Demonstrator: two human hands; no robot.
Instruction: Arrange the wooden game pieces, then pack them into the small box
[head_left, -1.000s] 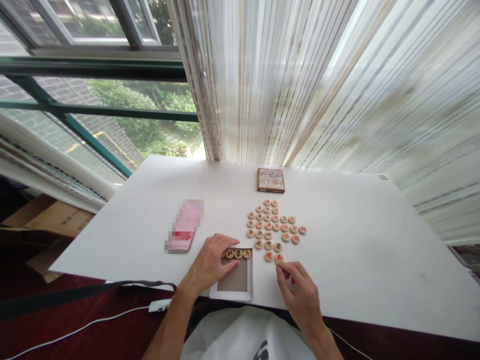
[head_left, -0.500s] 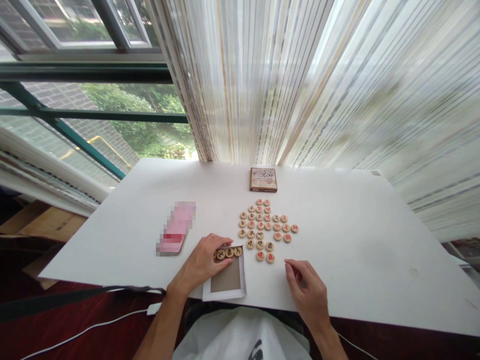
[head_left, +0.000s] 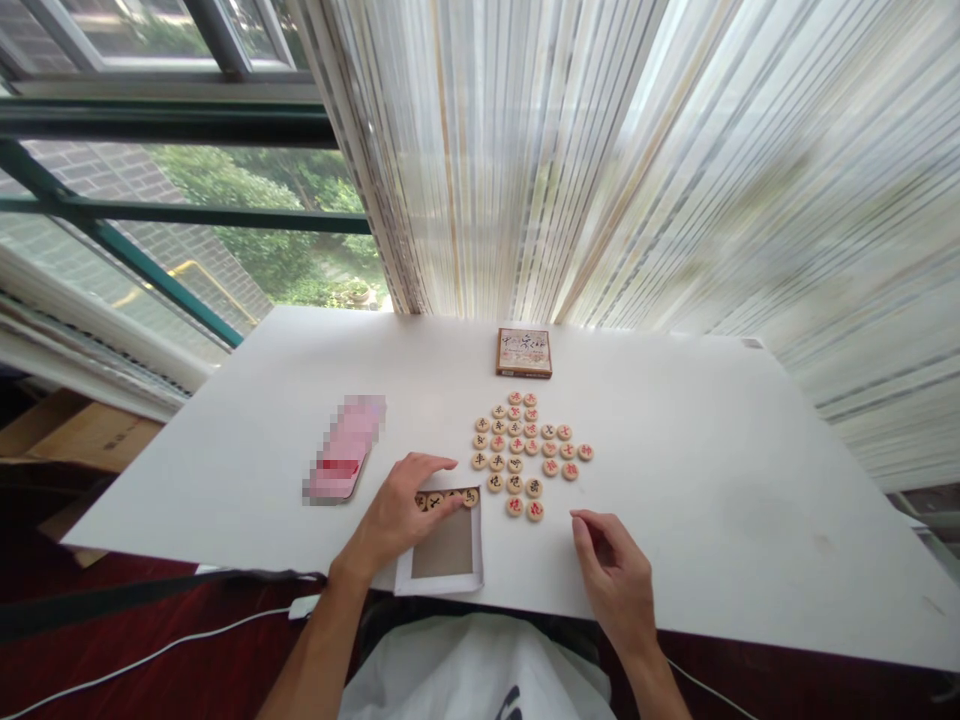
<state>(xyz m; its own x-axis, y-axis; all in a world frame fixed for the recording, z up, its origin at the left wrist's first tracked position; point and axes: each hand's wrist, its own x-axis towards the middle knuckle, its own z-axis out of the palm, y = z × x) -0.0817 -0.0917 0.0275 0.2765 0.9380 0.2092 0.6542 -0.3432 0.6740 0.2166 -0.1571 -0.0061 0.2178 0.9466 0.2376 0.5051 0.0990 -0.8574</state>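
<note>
My left hand (head_left: 397,512) lies over the far left corner of a shallow white box tray (head_left: 442,582), fingers flat on a row of round wooden chess pieces (head_left: 450,497) inside it. My right hand (head_left: 611,570) rests on the white table (head_left: 712,480) to the right of the tray, fingers curled loosely, nothing visible in them. Several loose wooden chess pieces (head_left: 525,445) with red and black characters lie in a cluster beyond both hands. The nearest two pieces (head_left: 525,508) lie just left of my right fingertips.
A small brown printed box lid (head_left: 523,352) lies beyond the cluster. A pink phone-shaped object (head_left: 343,460), blurred, lies to the left. Striped curtains and a window stand behind the table. A white cable (head_left: 150,660) runs below the near edge.
My right hand has drawn back from the nearest pieces toward the table's near edge. My left hand has stayed on the tray's row. The view has shifted slightly.
</note>
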